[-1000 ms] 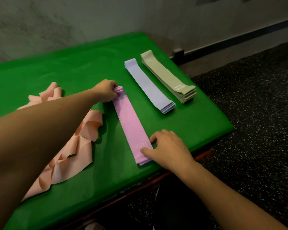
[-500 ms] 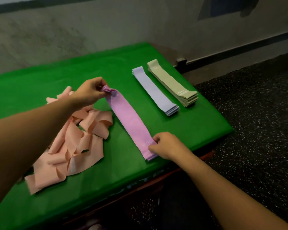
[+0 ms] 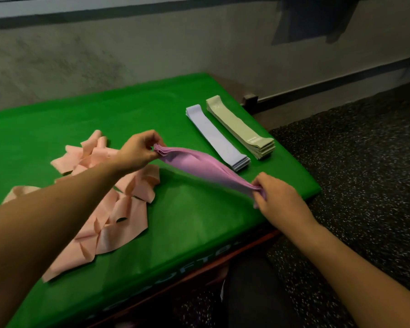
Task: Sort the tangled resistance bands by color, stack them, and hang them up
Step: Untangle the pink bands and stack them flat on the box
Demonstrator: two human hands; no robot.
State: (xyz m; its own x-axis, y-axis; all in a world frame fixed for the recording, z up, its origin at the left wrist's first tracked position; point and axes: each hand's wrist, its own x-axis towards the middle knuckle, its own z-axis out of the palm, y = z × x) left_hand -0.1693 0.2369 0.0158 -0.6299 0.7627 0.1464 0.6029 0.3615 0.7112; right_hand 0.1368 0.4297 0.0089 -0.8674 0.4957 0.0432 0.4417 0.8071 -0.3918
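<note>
Green cloth covers the table (image 3: pixel 194 228) in front of us, with a grey wall behind and speckled dark floor (image 3: pixel 365 174) off to the right. White lettering on the cloth's front drop is cut off by the fold and blurred, so we cannot read it. Our left forearm hides part of the peach bands (image 3: pixel 109 209), which lie in a loose tangle on the left; how many there are we cannot tell.

Up off the cloth now is the pink stack (image 3: pixel 206 169), stretched between our hands. Our left hand (image 3: pixel 137 152) pinches its far end between thumb and fingertips, layered edges showing. Our right hand (image 3: pixel 277 200) has its fingers curled round the near end, bunching it so that tip is mostly hidden. Its long axis runs from far-left down to near-right, sagging a little and twisted in the middle.

Half a second ago only the far end was raised and the near end lay flat under our right hand; now the whole stack is lifted.

To the right, the lilac stack (image 3: pixel 216 136) and the green stack (image 3: pixel 239 129) lie flat, side by side, slanting much the same way. Small print on the green one is too fine to read.
</note>
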